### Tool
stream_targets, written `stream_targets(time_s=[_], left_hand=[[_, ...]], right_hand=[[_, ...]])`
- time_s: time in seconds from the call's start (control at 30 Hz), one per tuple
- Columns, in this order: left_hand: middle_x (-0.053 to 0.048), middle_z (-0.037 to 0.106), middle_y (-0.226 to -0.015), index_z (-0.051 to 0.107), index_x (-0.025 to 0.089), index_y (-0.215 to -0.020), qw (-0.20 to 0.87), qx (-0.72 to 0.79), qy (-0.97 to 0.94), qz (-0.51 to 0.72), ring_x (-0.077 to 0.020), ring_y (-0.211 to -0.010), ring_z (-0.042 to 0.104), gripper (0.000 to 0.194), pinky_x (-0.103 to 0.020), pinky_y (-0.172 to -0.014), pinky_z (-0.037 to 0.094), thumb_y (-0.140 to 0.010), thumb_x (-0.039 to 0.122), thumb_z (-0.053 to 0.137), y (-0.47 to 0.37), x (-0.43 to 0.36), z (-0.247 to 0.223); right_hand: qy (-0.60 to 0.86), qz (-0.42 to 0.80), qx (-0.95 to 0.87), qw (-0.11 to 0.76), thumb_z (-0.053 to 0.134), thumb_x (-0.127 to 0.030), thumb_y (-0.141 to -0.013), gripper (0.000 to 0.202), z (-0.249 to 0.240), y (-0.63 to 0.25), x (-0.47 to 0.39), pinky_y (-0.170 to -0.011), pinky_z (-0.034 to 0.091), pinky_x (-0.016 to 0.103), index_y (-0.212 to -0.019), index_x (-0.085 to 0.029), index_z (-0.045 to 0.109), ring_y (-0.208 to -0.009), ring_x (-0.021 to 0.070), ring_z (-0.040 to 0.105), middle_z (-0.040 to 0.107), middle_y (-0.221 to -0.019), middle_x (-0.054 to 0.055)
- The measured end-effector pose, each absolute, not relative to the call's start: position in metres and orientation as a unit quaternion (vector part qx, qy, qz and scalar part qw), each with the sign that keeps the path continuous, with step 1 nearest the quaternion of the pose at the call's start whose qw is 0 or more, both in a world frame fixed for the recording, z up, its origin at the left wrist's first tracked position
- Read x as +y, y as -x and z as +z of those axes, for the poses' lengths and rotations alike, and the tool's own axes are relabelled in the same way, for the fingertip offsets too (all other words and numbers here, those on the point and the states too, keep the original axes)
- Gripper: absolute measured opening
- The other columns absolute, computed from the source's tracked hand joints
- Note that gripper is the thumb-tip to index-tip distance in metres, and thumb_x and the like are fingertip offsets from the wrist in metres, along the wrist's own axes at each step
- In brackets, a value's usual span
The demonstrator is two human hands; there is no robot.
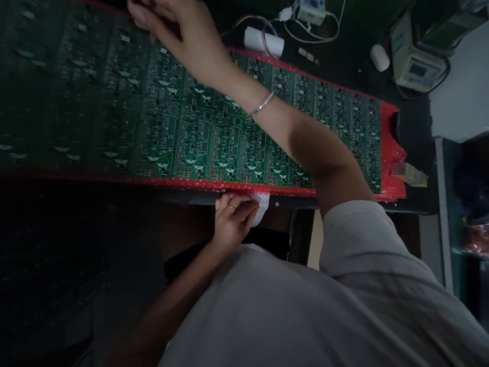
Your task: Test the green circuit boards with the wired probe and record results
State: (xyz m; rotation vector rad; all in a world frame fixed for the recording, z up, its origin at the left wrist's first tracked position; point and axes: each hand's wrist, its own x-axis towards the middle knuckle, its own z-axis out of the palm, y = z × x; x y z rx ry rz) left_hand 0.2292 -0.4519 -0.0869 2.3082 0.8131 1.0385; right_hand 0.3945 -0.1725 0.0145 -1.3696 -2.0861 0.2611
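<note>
A long row of green circuit boards [206,132] lies on red bubble wrap [391,153] along the dark table. Down at the table's front edge, my left hand [233,219], with a ring on it, pinches a white label sheet [262,209]. My right hand [183,35], a bracelet on its wrist, reaches across the boards to their far upper left edge. Its fingertips are dark and blurred near the top of the view, so what they touch or hold cannot be made out.
Behind the boards are a white roll [263,42], cables, a small white device [311,10] and a white mouse [379,57]. A boxy instrument with a display [418,69] stands at the back right. Clear tape [411,175] sticks out at the right end.
</note>
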Motion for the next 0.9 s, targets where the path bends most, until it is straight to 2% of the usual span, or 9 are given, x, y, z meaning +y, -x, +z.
stream_targets(time_s=[0.13,0.23,0.37,0.47,0.53,0.63,0.73,0.83,0.9], left_hand=[[-0.004,0.075,-0.098,0.079,0.029,-0.095,0.229,0.313,-0.844,0.371,-0.0224,-0.096,0.063,0.006,-0.038,-0.082,0.046,-0.092,0.024,0.078,-0.229,-0.453,-0.090],[-0.006,0.076,-0.110,0.078,0.029,-0.113,0.200,0.308,-0.859,0.357,-0.0245,-0.105,0.067,0.022,-0.040,-0.091,0.050,-0.092,0.025,0.078,-0.222,-0.456,-0.096],[-0.011,0.073,-0.135,0.060,0.029,-0.146,0.146,0.252,-0.904,0.311,-0.0283,-0.129,0.067,0.053,-0.042,-0.107,0.050,-0.095,0.021,0.072,-0.207,-0.461,-0.102],[-0.017,0.068,-0.143,0.046,0.023,-0.157,0.115,0.225,-0.920,0.298,-0.0301,-0.137,0.063,0.066,-0.045,-0.112,0.049,-0.095,0.018,0.070,-0.202,-0.465,-0.102],[-0.018,0.067,-0.143,0.044,0.022,-0.158,0.113,0.223,-0.920,0.302,-0.0308,-0.137,0.063,0.068,-0.047,-0.114,0.048,-0.095,0.017,0.069,-0.201,-0.466,-0.099],[-0.017,0.068,-0.142,0.048,0.026,-0.155,0.129,0.238,-0.908,0.320,-0.0327,-0.136,0.063,0.066,-0.051,-0.113,0.049,-0.094,0.016,0.069,-0.193,-0.458,-0.093],[-0.017,0.065,-0.143,0.056,0.029,-0.149,0.123,0.303,-0.868,0.374,-0.0356,-0.135,0.061,0.060,-0.054,-0.109,0.052,-0.092,0.019,0.073,-0.169,-0.431,-0.088],[-0.016,0.062,-0.142,0.063,0.023,-0.139,0.080,0.423,-0.794,0.428,-0.0356,-0.132,0.059,0.046,-0.057,-0.110,0.049,-0.094,0.029,0.073,-0.131,-0.388,-0.092],[-0.017,0.065,-0.130,0.066,0.014,-0.130,0.047,0.488,-0.743,0.455,-0.0347,-0.126,0.060,0.040,-0.058,-0.109,0.048,-0.097,0.036,0.070,-0.102,-0.360,-0.098]], right_hand=[[0.560,0.136,-0.759,0.304,0.046,-0.016,-0.110,0.044,0.014,-0.407,-0.224,-0.078,0.038,-0.004,-0.076,-0.030,0.023,-0.077,-0.0119,0.051,0.048,-0.087,-0.009],[0.566,0.166,-0.737,0.328,0.048,-0.012,-0.110,0.040,0.012,-0.412,-0.229,-0.077,0.041,0.001,-0.077,-0.026,0.030,-0.074,-0.0117,0.055,0.046,-0.081,-0.012],[0.586,0.231,-0.677,0.380,0.048,-0.008,-0.109,0.032,0.022,-0.422,-0.244,-0.070,0.042,0.007,-0.080,-0.019,0.042,-0.067,-0.0071,0.057,0.045,-0.070,-0.014],[0.590,0.270,-0.639,0.413,0.051,-0.014,-0.109,0.035,0.030,-0.451,-0.282,-0.065,0.041,0.013,-0.075,-0.018,0.048,-0.064,-0.0003,0.052,0.050,-0.063,-0.011],[0.603,0.281,-0.610,0.431,0.056,-0.021,-0.108,0.034,0.030,-0.487,-0.314,-0.065,0.042,0.017,-0.074,-0.017,0.053,-0.064,0.0029,0.051,0.050,-0.064,-0.009],[0.698,0.236,-0.516,0.436,0.062,-0.025,-0.103,0.019,0.024,-0.560,-0.364,-0.065,0.042,0.021,-0.086,-0.017,0.064,-0.064,0.0071,0.049,0.053,-0.066,-0.007],[0.783,0.150,-0.445,0.408,0.063,-0.034,-0.098,0.026,0.015,-0.623,-0.415,-0.065,0.041,0.026,-0.084,-0.014,0.069,-0.062,0.0102,0.048,0.055,-0.063,-0.003],[0.826,0.087,-0.436,0.346,0.062,-0.035,-0.091,0.029,0.007,-0.649,-0.467,-0.070,0.046,0.030,-0.095,-0.010,0.076,-0.069,0.0148,0.058,0.069,-0.075,0.005],[0.834,0.046,-0.430,0.343,0.059,-0.042,-0.088,0.039,0.001,-0.651,-0.500,-0.074,0.051,0.032,-0.104,-0.011,0.078,-0.078,0.0195,0.066,0.076,-0.089,0.010]])
